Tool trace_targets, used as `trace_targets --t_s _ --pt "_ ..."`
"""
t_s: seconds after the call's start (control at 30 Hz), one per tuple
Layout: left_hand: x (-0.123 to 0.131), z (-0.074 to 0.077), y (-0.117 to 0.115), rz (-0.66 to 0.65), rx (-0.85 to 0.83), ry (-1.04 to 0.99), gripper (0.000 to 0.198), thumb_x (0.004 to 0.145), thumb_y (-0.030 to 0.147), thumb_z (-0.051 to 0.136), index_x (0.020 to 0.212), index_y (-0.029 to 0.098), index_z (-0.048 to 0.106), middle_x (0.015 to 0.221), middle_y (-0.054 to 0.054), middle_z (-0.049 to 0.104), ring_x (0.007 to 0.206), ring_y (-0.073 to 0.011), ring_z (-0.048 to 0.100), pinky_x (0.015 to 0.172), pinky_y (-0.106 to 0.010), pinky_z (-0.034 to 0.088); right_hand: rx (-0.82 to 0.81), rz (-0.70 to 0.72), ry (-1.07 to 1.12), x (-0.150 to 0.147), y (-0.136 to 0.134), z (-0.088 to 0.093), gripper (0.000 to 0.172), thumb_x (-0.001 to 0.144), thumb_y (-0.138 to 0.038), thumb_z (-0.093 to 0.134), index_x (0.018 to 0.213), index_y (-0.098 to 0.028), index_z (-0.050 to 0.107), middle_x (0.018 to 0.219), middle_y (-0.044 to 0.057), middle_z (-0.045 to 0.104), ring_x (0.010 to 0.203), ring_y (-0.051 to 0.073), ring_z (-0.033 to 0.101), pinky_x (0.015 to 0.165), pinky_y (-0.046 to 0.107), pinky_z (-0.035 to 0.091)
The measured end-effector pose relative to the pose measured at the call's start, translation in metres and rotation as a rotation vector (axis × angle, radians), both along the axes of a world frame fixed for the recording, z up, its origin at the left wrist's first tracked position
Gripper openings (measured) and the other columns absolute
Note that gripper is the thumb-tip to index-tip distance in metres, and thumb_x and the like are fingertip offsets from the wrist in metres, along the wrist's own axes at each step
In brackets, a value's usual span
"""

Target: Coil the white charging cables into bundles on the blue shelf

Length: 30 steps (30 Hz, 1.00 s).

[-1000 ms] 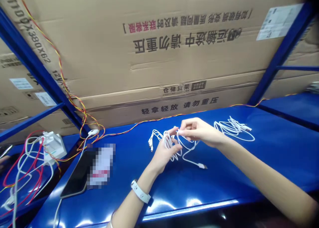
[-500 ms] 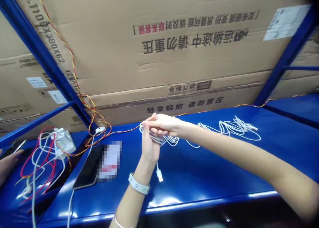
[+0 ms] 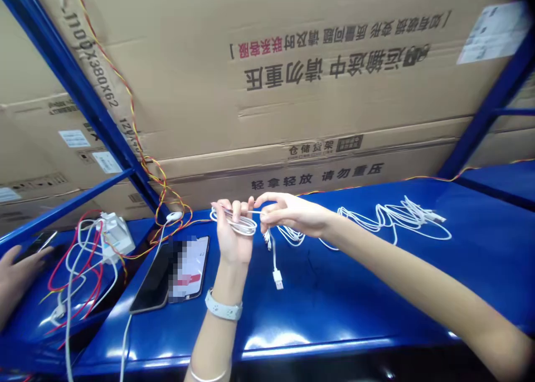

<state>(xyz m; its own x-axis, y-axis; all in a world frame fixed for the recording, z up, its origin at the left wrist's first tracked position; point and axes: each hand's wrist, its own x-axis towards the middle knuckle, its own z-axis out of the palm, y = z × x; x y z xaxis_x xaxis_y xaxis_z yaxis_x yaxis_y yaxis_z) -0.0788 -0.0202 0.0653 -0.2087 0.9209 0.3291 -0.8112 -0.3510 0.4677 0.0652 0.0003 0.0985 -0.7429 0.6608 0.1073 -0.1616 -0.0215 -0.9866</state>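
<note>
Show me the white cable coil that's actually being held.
The small white cable coil, curled in the fingers of the left hand. The other loose white cables lie spread out on the blue steel shelf, held by nothing.

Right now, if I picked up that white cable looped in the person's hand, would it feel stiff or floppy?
Probably floppy: the white cable bends into tight loops in the left hand. It's likely light, since that hand cradles the coil. The white plug looks firmer than the cord.
</note>
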Motion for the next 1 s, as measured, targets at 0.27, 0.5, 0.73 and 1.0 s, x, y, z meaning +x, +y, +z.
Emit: trace_targets --t_s 0.27,0.5,0.73,1.0 --pt "-0.015 0.006 0.001 0.132 0.072 0.029 0.037 0.084 0.049 0.049 0.066 0.019 0.037 0.053 0.007 0.024 0.042 -0.0047 0.026 0.045 -0.016 0.031 -0.149 -0.039 -0.127 0.002 -0.012 -0.036 0.038 0.067 -0.024 0.072 0.098 -0.018 0.05 0.066 -0.004 0.058 0.048 0.005 0.048 0.047 0.019 0.041" --pt "-0.018 0.005 0.003 0.347 0.002 0.195 0.038 0.082 0.054 0.05 0.072 0.022 0.033 0.059 0.007 0.036 0.043 -0.0041 0.038 0.042 -0.017 0.03 -0.265 -0.084 -0.166 0.008 -0.032 -0.062 0.031 0.072 -0.03 0.067 0.096 -0.019 0.051 0.062 -0.005 0.052 0.055 0.007 0.05 0.055 0.02 0.045" --pt "-0.013 -0.003 0.006 0.474 -0.089 0.511 0.033 0.078 0.046 0.06 0.073 0.022 0.038 0.048 0.01 0.041 0.032 -0.0037 0.033 0.034 -0.015 0.024 0.402 -0.016 -0.454 0.021 -0.041 -0.057 0.015 0.082 -0.025 0.054 0.092 -0.018 0.061 0.068 -0.001 0.059 0.058 0.01 0.054 0.054 0.021 0.041" --pt "0.012 -0.021 0.006 -0.072 -0.195 0.854 0.042 0.078 0.058 0.052 0.075 0.016 0.053 0.055 0.004 0.047 0.038 -0.0043 0.039 0.034 -0.015 0.028 0.903 -0.333 -0.312 0.043 -0.045 -0.034 0.019 0.091 -0.027 0.046 0.085 -0.02 0.061 0.086 0.004 0.062 0.083 0.016 0.055 0.077 0.03 0.042"
